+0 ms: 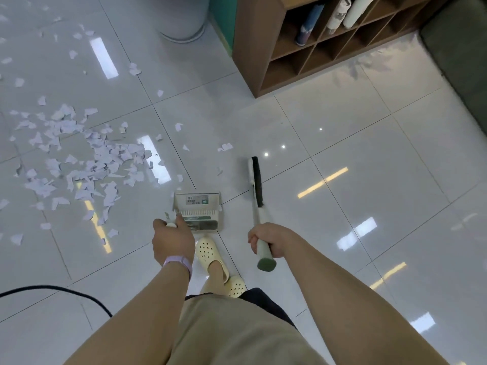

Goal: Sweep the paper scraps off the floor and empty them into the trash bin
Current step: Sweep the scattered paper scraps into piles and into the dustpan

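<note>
Several white paper scraps [87, 164] lie in a loose heap on the glossy tile floor, left of centre, with more scattered toward the far left. My left hand [172, 239] grips the handle of a pale dustpan [197, 210] that sits upright near my feet. My right hand [266, 242] grips the pale handle of a broom [255, 196]. Its dark bristle head [257, 180] rests on the floor to the right of the dustpan, apart from the scraps. A round grey bin [181, 19] stands at the top, beyond the scraps.
A wooden cubby shelf [311, 48] with rolled items fills the upper right. A dark green sofa edge [461, 56] is at far right. A black cable [52, 291] crosses the floor at lower left. My feet wear pale clogs [210, 255].
</note>
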Tool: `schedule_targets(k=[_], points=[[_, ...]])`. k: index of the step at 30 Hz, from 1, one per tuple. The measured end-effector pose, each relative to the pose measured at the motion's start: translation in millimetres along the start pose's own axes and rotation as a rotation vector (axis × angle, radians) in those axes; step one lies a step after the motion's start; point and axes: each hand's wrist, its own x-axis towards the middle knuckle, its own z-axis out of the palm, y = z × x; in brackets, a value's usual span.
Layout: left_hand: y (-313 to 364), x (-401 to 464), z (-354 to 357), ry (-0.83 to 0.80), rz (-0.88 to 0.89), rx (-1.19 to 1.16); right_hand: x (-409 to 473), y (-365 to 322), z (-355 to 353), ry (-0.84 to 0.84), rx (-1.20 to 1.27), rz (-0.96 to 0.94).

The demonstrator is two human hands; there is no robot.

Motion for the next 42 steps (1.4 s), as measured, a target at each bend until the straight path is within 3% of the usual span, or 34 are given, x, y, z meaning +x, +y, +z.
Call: schedule_targets(k=[7, 11, 14, 21, 26, 32, 36, 42], points=[[5, 2, -5, 0.018, -0.027, 0.056, 8, -70, 29, -0.311, 0.178, -0.048], [4, 5, -10, 0.045, -0.056, 0.064, -12, -101, 17, -0.344, 0.076, -0.114], [13, -8, 2, 0.062, -0.072, 0.095, -19, -104, -31, -0.342, 0.017, -0.137], [61, -57, 55, 0.078, -0.056, 0.082, -49, -87, -193, -0.129, 0.097, -0.12], [126, -92, 114, 0.047, 0.007, 0.015, -57, -109, -254, -0.006, 0.266, -0.145], [147, -108, 125, 0.117, 0.025, -0.005, -57, -107, -336, 0.088, 0.367, -0.184], [150, -111, 126, 0.116, 0.041, -0.041, -53, -106, -351, 0.108, 0.274, -0.206], [157, -116, 123, 0.139, 0.042, -0.157, -40, -124, -306, 0.056, -0.119, -0.139]])
